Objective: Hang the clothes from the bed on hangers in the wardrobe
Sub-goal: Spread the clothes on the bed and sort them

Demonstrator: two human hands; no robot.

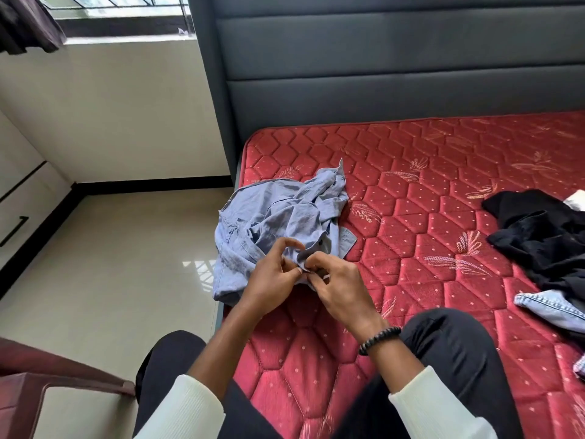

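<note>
A crumpled light-blue shirt (275, 217) lies at the left edge of the red quilted mattress (427, 191), partly hanging over the side. My left hand (272, 280) and my right hand (335, 283) meet at the shirt's near edge. Both pinch the fabric of its button strip between fingers and thumb. A dark bead bracelet circles my right wrist. No hanger and no wardrobe interior are in view.
A black garment (544, 236) and a piece of light denim (550, 308) lie on the mattress at the right. The grey padded headboard (395, 58) stands behind. Tiled floor (126, 280) lies left of the bed, with a drawer unit (22, 204) and a brown chair (47, 388).
</note>
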